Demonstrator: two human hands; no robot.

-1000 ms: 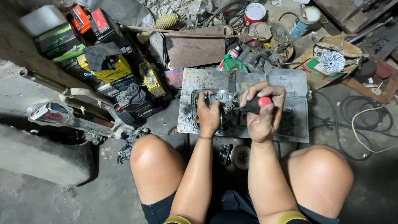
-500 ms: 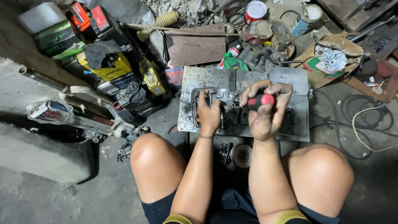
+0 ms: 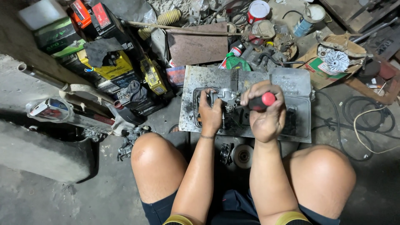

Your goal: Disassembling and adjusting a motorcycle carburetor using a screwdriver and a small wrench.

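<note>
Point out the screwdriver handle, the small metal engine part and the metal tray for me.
screwdriver handle [image 3: 263, 101], head view, red butt end.
small metal engine part [image 3: 227, 98], head view, silver body.
metal tray [image 3: 291, 81], head view, bare upper right.

Seen from above, a person with 2 bare forearms and 2 bare knees wears dark navy shorts that end above the knee. Yellow-edged cuffs of short sleeves show at the bottom of the frame, 1 on each upper arm. A thin dark band circles the wrist of the left hand [image 3: 210, 114]. The right hand [image 3: 266, 112] carries smudges of dark grime across the knuckles and fingers, and the left hand is similarly soiled. No gloves, watch or rings are visible.
</note>
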